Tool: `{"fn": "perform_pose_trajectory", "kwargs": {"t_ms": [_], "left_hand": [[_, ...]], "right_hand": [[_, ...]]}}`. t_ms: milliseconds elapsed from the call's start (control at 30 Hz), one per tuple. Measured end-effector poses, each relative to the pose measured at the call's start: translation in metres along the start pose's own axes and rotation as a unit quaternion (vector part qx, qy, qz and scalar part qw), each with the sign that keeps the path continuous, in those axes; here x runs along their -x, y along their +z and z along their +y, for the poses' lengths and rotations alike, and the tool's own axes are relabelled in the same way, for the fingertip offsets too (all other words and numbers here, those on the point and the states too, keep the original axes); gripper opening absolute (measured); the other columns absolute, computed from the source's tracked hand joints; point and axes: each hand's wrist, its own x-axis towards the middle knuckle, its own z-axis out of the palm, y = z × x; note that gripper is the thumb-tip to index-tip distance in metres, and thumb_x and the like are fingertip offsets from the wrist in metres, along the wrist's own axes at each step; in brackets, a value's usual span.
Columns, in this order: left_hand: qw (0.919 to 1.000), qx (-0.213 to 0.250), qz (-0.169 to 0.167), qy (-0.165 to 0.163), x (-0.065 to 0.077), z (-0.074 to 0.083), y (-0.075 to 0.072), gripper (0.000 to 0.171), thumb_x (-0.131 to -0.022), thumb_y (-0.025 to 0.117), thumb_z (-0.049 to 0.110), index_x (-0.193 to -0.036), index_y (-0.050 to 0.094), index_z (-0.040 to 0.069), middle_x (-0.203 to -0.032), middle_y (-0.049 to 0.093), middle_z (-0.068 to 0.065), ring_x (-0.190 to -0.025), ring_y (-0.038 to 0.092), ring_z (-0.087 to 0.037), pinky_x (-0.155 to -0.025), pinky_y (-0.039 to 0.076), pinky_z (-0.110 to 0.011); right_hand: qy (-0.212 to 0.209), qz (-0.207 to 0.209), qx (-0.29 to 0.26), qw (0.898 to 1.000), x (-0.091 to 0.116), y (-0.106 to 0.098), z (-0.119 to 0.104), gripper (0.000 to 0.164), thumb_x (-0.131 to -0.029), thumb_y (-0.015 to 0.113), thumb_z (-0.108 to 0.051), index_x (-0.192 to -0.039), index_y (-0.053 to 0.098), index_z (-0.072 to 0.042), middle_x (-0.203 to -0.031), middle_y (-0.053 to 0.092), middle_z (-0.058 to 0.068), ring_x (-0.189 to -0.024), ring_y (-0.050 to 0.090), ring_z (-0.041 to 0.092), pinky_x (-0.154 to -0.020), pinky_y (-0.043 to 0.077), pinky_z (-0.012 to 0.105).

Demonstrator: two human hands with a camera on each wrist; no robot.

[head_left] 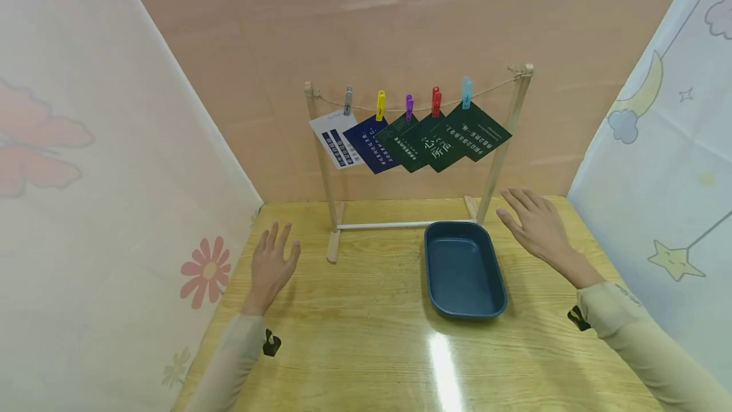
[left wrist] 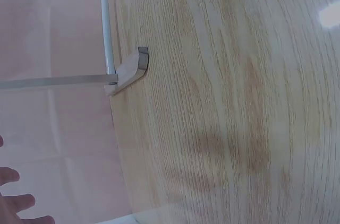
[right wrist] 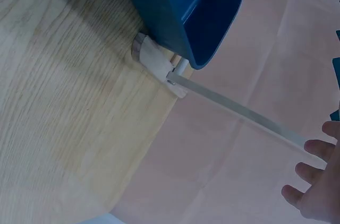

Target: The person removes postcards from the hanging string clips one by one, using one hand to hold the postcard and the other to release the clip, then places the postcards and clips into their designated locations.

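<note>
My left hand [head_left: 271, 266] hovers over the left side of the table, fingers spread and holding nothing. To the right of the dark blue tray [head_left: 463, 272], my right hand [head_left: 537, 224] is raised near the rack's right post [head_left: 497, 167], its fingers extended and nothing in them. Several cards hang from a string [head_left: 493, 89] between two posts: a white card [head_left: 334, 123], a navy card [head_left: 366, 142] and overlapping dark green cards [head_left: 486, 135]. Grey [head_left: 348, 100], yellow [head_left: 380, 105], purple [head_left: 409, 107], red [head_left: 437, 102] and light blue clothespins [head_left: 467, 92] clip them.
The rack's left foot [head_left: 335, 234] and white crossbar [head_left: 394, 226] lie on the wooden table [head_left: 354, 336], the tray just in front of the bar's right end. A pink backdrop [head_left: 400, 18] stands behind; patterned curtains [head_left: 143, 145] flank both sides.
</note>
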Motion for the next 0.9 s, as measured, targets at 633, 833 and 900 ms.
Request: {"fn": "perform_pose_trajectory", "kwargs": {"t_ms": [633, 833, 900], "left_hand": [[0.9971, 0.062, 0.043, 0.007, -0.007, 0.016, 0.011, 0.056, -0.104, 0.042, 0.044, -0.149, 0.044, 0.009, -0.152, 0.035, -0.024, -0.137, 0.032, -0.049, -0.106, 0.029, -0.066], [0.9969, 0.07, 0.035, 0.0, -0.009, 0.02, 0.011, 0.056, -0.104, 0.041, 0.044, -0.149, 0.044, 0.01, -0.153, 0.036, -0.022, -0.137, 0.032, -0.047, -0.106, 0.03, -0.065], [0.997, 0.072, 0.031, -0.002, -0.009, 0.021, 0.012, 0.056, -0.104, 0.04, 0.045, -0.149, 0.043, 0.01, -0.153, 0.035, -0.022, -0.138, 0.032, -0.046, -0.106, 0.03, -0.066]], "right_hand": [[-0.031, 0.038, -0.015, 0.999, -0.025, 0.011, -0.026, 0.055, -0.104, 0.048, -0.041, -0.144, 0.049, -0.003, -0.142, 0.049, 0.021, -0.134, 0.037, 0.045, -0.105, 0.029, 0.065], [-0.035, 0.043, -0.024, 0.998, -0.031, 0.013, -0.033, 0.052, -0.103, 0.052, -0.038, -0.142, 0.052, -0.004, -0.138, 0.052, 0.021, -0.131, 0.042, 0.044, -0.104, 0.031, 0.064], [-0.035, 0.042, -0.026, 0.998, -0.032, 0.013, -0.036, 0.052, -0.103, 0.052, -0.039, -0.142, 0.052, -0.004, -0.139, 0.053, 0.021, -0.131, 0.042, 0.045, -0.104, 0.03, 0.064]]}}
